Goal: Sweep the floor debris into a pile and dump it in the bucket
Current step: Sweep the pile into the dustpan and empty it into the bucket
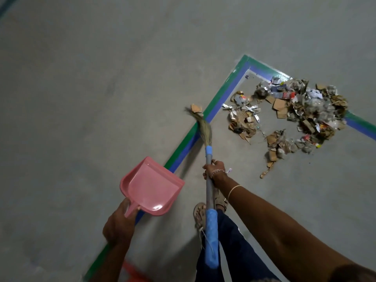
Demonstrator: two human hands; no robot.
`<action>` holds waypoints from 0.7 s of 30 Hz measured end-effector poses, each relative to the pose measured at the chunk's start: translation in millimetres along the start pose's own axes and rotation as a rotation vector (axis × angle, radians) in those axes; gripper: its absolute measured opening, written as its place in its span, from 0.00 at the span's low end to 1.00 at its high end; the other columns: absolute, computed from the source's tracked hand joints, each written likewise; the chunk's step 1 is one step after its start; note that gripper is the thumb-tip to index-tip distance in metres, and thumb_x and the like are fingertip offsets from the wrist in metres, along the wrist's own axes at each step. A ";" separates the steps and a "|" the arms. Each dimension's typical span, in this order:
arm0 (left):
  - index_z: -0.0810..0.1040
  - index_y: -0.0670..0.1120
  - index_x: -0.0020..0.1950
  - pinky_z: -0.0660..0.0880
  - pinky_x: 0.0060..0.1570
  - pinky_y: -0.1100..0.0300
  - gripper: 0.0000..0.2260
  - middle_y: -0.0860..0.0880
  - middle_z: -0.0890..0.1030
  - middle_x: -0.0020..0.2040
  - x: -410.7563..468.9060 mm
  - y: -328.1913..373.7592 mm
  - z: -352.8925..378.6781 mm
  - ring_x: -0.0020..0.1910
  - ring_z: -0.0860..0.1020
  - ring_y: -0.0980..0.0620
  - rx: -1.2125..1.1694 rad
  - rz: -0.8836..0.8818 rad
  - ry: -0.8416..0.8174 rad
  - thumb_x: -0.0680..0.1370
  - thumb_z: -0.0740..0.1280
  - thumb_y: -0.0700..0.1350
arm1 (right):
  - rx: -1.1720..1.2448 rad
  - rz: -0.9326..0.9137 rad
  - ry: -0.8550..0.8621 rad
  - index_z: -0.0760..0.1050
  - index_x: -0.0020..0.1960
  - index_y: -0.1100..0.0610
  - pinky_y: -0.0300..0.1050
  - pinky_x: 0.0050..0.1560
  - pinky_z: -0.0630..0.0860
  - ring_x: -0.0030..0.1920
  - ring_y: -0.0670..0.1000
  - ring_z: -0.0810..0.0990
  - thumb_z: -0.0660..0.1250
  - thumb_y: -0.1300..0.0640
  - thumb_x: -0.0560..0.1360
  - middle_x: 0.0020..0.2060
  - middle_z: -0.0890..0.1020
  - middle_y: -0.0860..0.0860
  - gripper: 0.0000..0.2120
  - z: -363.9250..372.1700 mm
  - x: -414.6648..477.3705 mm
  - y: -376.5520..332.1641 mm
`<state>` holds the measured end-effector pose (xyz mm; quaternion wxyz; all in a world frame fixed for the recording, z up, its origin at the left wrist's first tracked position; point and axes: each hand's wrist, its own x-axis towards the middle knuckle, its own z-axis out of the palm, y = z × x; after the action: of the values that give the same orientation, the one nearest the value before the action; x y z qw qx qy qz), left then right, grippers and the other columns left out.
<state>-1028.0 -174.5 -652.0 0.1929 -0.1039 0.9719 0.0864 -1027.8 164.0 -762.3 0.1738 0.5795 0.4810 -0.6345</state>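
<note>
Head view: glossy pink scoop-shaped dustpan [151, 186], bristly broom [205, 129], crumpled debris [295, 110].

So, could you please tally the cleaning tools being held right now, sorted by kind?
Pink dustpan: 1
Blue-wrapped broom: 1
Total: 2

Loose ring of paper, cardboard and plastic debris [289, 117] on floor at 2 o'clock. Grass broom [205, 128] mid-frame, bristle tips touching stray cardboard scrap [196, 108]. Pink dustpan [150, 186] at 7 o'clock, mouth toward 1 o'clock.
</note>
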 end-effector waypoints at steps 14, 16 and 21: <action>0.79 0.50 0.68 0.75 0.42 0.50 0.24 0.41 0.85 0.48 29.9 43.7 -11.1 0.44 0.82 0.36 -0.011 0.081 0.025 0.74 0.75 0.55 | 0.078 -0.118 -0.184 0.67 0.73 0.60 0.41 0.23 0.72 0.23 0.53 0.74 0.67 0.71 0.74 0.35 0.77 0.62 0.28 -37.1 -73.3 -28.3; 0.79 0.51 0.68 0.75 0.42 0.50 0.24 0.41 0.85 0.48 30.7 42.4 -11.9 0.44 0.82 0.36 0.014 0.087 0.020 0.74 0.74 0.56 | 0.037 -0.116 -0.165 0.64 0.75 0.60 0.42 0.23 0.72 0.23 0.53 0.74 0.67 0.71 0.74 0.35 0.77 0.61 0.31 -32.8 -49.9 -42.0; 0.79 0.51 0.66 0.75 0.42 0.50 0.23 0.42 0.85 0.46 28.1 42.1 -5.1 0.44 0.82 0.36 0.025 0.113 0.021 0.74 0.74 0.58 | -0.087 -0.107 -0.020 0.69 0.69 0.63 0.40 0.23 0.73 0.27 0.54 0.76 0.68 0.69 0.73 0.38 0.79 0.60 0.26 -61.9 5.8 -60.2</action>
<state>-1065.1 -139.7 -653.0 0.1789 -0.0471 0.9792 0.0838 -1040.9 244.9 -734.6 0.1697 0.5384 0.5366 -0.6272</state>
